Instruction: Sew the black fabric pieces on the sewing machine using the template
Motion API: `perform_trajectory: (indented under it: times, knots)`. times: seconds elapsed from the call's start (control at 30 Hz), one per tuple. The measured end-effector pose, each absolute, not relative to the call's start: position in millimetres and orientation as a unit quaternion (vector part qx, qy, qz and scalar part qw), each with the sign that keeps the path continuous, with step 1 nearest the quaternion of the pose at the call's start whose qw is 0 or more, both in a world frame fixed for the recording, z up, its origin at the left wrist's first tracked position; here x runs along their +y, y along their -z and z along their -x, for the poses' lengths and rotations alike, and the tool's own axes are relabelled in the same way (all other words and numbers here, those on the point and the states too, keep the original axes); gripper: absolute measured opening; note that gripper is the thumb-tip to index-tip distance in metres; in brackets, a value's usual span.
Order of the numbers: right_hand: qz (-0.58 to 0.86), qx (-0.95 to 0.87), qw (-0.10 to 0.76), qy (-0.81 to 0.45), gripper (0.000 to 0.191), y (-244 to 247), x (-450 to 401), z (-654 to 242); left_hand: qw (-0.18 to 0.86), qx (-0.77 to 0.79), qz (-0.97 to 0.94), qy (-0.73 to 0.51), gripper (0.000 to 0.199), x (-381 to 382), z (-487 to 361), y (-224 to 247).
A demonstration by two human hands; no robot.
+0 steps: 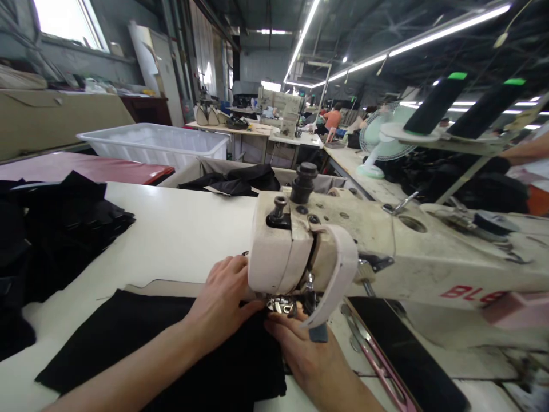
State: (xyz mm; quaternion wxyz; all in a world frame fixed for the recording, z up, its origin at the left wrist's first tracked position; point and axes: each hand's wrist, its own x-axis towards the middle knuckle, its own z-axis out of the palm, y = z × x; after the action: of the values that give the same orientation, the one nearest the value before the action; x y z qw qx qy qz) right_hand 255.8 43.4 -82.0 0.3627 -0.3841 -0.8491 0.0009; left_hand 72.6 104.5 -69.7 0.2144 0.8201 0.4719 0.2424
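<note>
Lying beneath both hands, the flat black cloth panel [128,320] spreads over the white tabletop [193,217], its inner edge at the shiny metal presser foot [281,304], probably so that this edge stays level with the stitching point. Just beyond the left wrist, a thin beige layer [171,288] shows along the cloth's far edge. The left hand [223,303] rests palm down, loosely unfolded with its thumb pointing at the foot, a pose that seems meant to keep the fabric smooth by light pressure. The right hand [311,355] sits close on the other side of the foot, apparently to steady the edge there; its fingertips are partly covered, so whether they pinch anything cannot be told. Above the fingers is the worn cream sewing machine head [274,252], with a curved white strip [341,269] over the right hand. Right of that hand, slim pink-handled scissors [381,366] lie beside a flat black rectangular slab [405,355], likely for easy reach. Well left of the left hand, black fabric pieces [64,229] are heaped, presumably outside the working area.
</note>
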Motion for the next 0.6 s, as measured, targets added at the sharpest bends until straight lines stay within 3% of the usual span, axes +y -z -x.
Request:
perform_trajectory:
  times: [0.13, 0.23, 0.33, 0.43, 0.5, 0.6]
  knots:
    - [0.405, -0.835, 0.369, -0.057, 0.033, 84.6, 42.6, -256.6, 0.335, 0.484, -0.776, -0.226, 0.046, 52.7, -71.2, 74.1]
    - [0.467, -0.794, 0.374, -0.110, 0.026, 90.9, 29.3, -255.6, 0.416, 0.497, -0.736, -0.197, 0.036, 33.1, -69.6, 77.9]
    - [0.529, -0.610, 0.451, -0.380, 0.030, 98.4, 4.9, -252.6, 0.461, 0.497, -0.709, -0.194, 0.029, 35.4, -64.7, 76.9]
    - [0.431, -0.298, 0.477, -0.706, 0.051, 102.3, -16.8, -246.3, 0.478, 0.482, -0.706, -0.201, 0.032, 42.3, -60.3, 75.5]
    - [0.370, -0.211, 0.463, -0.777, 0.052, 101.7, -23.7, -240.2, 0.475, 0.473, -0.713, -0.206, 0.032, 43.6, -59.3, 75.4]
    - [0.350, -0.184, 0.471, -0.789, 0.047, 96.9, -23.6, -231.2, 0.463, 0.465, -0.723, -0.213, 0.032, 41.6, -59.9, 75.9]
